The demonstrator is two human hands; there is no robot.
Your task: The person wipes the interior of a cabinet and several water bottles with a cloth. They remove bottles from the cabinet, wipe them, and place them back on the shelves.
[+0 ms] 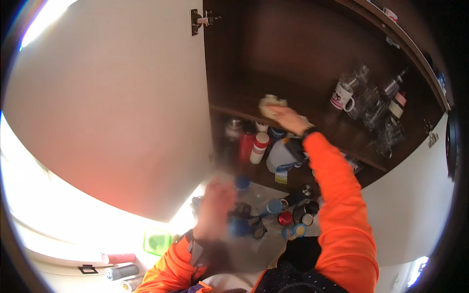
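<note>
My right hand is pressing a crumpled pale cloth onto the dark wooden shelf of a cabinet, near the shelf's front edge. On the same shelf, to the right of the hand, stands a white printed mug beside several clear glasses. Lower down, my left hand is raised in front of the counter, blurred by motion. I see nothing held in it, and its fingers look loosely apart.
The lower shelf holds a red bottle, a white-and-red tumbler and a grey cap. Several bottles, including a red-lidded one, crowd the counter. A cabinet door stands open at left. A green-rimmed container lies lower left.
</note>
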